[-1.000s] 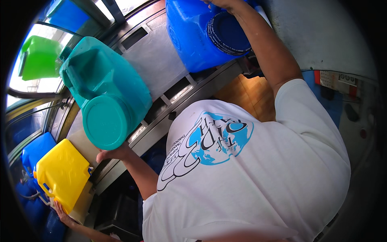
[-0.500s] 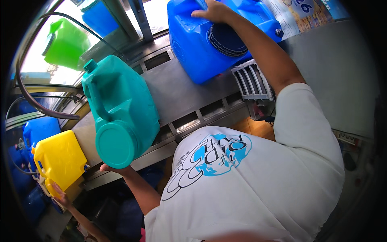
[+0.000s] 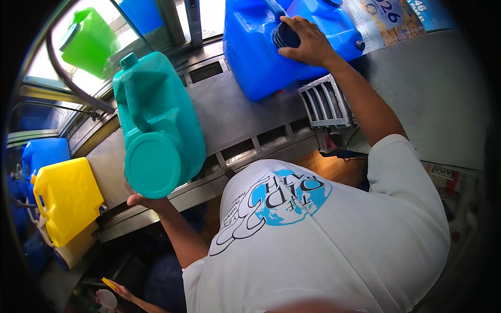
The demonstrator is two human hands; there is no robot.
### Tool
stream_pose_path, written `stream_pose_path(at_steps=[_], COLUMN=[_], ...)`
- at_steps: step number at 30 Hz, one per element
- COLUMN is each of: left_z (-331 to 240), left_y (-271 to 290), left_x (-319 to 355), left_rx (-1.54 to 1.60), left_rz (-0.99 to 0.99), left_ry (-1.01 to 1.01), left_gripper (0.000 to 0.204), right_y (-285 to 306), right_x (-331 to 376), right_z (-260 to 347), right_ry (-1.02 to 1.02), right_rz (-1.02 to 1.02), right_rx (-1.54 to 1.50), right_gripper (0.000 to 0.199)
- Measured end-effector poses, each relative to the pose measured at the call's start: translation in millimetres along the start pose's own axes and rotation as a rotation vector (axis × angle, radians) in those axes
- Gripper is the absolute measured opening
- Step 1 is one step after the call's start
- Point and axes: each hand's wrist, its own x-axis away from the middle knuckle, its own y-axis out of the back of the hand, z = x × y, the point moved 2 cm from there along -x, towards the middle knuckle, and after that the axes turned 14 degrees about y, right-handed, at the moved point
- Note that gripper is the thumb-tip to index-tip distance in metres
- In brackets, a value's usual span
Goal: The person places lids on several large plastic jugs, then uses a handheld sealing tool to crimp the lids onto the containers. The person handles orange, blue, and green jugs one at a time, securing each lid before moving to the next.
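Jug, teal (image 3: 180,120): at steel counter (image 3: 224,107).
Left hand (image 3: 147,201): beneath teal lid (image 3: 154,166); grip cannot be told.
Blue jug (image 3: 261,73): right of teal jug; dark cap (image 3: 286,36) grasped by right hand (image 3: 310,44).
Yellow jug (image 3: 70,195): teal jug's left.

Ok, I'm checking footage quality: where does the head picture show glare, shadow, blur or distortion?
Head view: white glare in the window around the green jug; deep shadow at lower left; an out-of-focus pinkish blur at the bottom edge; black fisheye border rounding the corners; teal jug fairly sharp.
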Motion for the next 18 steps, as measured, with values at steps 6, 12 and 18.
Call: stream_pose_path(at_steps=[6, 12, 18], left_z=[5.1, 64.9, 49.1], left_y=[2.9, -21.1, -284.8], left_x=[0.2, 135.2, 89.7], left_rx=[-0.003, -0.599, -0.7], left_rz=[-0.022, -0.147, 0.431], left_ry=[-0.077, 0.416, -0.448], left_gripper=[0.116, 0.029, 0.077], right_y=[-0.1, 9.5, -33.4], right_x=[-17.1, -12.9, -5.4], right_z=[23.3, -33.1, -73.6], right_ry=[-0.507, -0.252, -0.043], right_rz=[0.113, 0.064, -0.186], right_rx=[0.039, -0.285, -0.99], right_gripper=[0.106, 0.09, 0.047])
